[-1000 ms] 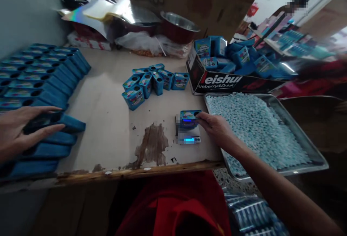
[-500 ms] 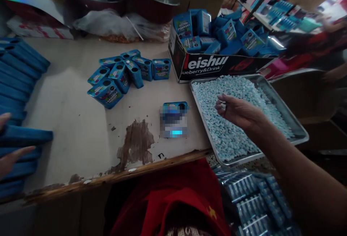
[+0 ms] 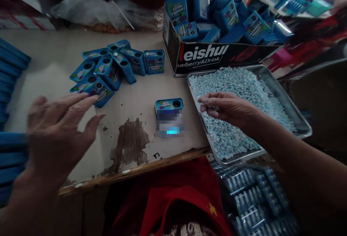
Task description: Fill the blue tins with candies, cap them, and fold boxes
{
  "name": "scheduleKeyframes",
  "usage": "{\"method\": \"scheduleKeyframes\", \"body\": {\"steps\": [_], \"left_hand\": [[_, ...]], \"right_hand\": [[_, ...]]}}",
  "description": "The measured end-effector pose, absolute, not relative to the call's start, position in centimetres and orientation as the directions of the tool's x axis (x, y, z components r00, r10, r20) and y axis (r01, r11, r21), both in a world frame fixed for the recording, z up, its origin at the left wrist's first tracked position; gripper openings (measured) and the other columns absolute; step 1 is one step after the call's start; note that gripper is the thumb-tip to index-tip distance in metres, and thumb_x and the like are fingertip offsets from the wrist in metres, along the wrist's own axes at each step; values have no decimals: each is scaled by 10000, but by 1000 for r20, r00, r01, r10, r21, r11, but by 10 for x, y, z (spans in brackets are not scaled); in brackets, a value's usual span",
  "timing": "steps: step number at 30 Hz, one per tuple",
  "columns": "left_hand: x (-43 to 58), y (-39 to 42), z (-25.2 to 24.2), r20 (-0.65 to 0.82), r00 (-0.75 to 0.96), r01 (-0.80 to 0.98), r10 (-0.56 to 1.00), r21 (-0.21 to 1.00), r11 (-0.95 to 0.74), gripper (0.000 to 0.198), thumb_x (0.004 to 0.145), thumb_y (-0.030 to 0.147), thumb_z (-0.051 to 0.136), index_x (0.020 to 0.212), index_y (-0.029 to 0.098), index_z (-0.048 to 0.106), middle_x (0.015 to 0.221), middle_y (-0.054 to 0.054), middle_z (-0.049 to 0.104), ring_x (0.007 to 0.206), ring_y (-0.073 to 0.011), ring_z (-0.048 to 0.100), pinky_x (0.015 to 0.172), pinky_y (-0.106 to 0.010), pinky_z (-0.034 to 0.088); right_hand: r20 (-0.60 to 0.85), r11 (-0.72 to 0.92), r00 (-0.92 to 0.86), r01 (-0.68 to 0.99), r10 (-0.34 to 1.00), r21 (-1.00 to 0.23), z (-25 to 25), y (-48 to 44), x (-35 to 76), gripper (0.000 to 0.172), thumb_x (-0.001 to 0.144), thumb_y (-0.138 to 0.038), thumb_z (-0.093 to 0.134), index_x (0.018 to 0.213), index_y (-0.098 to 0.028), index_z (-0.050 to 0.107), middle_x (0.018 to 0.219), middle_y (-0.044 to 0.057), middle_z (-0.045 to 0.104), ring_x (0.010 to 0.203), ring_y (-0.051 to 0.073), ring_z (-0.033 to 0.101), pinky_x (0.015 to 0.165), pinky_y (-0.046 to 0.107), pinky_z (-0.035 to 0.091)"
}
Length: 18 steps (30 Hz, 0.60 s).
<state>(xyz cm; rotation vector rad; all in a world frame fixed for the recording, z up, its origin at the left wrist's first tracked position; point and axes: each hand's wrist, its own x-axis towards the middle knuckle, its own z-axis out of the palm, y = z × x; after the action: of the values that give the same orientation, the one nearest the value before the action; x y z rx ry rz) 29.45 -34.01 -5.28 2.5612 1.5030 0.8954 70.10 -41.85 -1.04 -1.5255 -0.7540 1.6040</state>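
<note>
A small blue tin (image 3: 169, 104) with a round hole in its top stands on a little scale (image 3: 169, 126) near the table's front edge. My right hand (image 3: 225, 106) hovers over the left part of a metal tray (image 3: 295, 107) full of pale blue candies (image 3: 241, 87), fingers pinched together on a few candies. My left hand (image 3: 58, 131) floats above the table at the left, fingers spread and holding nothing, close to a cluster of blue tins (image 3: 108, 70).
A black cardboard box (image 3: 214, 58) heaped with blue tins stands behind the tray. Rows of blue tins (image 3: 12, 84) line the left edge. Plastic bags (image 3: 105, 11) and bowls sit at the back. Packaged blue goods (image 3: 252, 199) lie below the tray.
My right hand left the tin on the scale, went to the tray and pinched up candies. My left hand came off the tin rows at the left and swung toward the middle.
</note>
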Motion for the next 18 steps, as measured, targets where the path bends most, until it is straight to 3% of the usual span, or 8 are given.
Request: {"method": "scheduleKeyframes", "body": {"steps": [2,5,9,13,18], "left_hand": [[323,-342,-52,495,388,765,778,298,-571,488,879,326,761,1349,276,638,1366,-48,679,1298,-280,615,1188,-492,412],[357,-347,-50,417,398,658,817,491,-571,449,884,345,758,1311,258,652,1263,-32,730,1180,-231,687,1066,-390,537],[382,-347,-53,233,410,533,882,723,-439,498,864,356,767,1340,276,641,1233,-30,739,1174,-242,688,1035,-401,556],[389,-342,-61,115,440,444,891,834,-327,611,822,397,803,1390,290,607,1261,-51,719,1174,-257,679,1032,-427,554],[389,-338,-68,37,477,419,878,869,-264,640,807,404,808,1402,305,594,1267,-55,711,1174,-271,672,987,-435,566]], "right_hand": [[-476,-477,-53,-10,878,-879,1,-406,692,237,827,-336,832,942,-155,731,790,24,690,550,51,516,460,160,427],[-425,-418,-145,76,893,-905,16,-390,681,243,820,-304,832,984,-163,719,766,8,666,579,65,526,496,184,421],[-417,-388,-224,163,881,-907,24,-375,674,271,805,-265,832,1023,-165,706,731,-9,629,592,82,540,540,222,441],[-360,-233,-266,409,895,-882,24,-369,670,174,861,-301,762,972,-170,733,726,-1,635,566,89,524,522,249,397],[-240,50,-269,756,933,-652,30,-366,659,139,854,-214,717,971,-191,788,791,7,678,667,118,574,635,280,420]]}}
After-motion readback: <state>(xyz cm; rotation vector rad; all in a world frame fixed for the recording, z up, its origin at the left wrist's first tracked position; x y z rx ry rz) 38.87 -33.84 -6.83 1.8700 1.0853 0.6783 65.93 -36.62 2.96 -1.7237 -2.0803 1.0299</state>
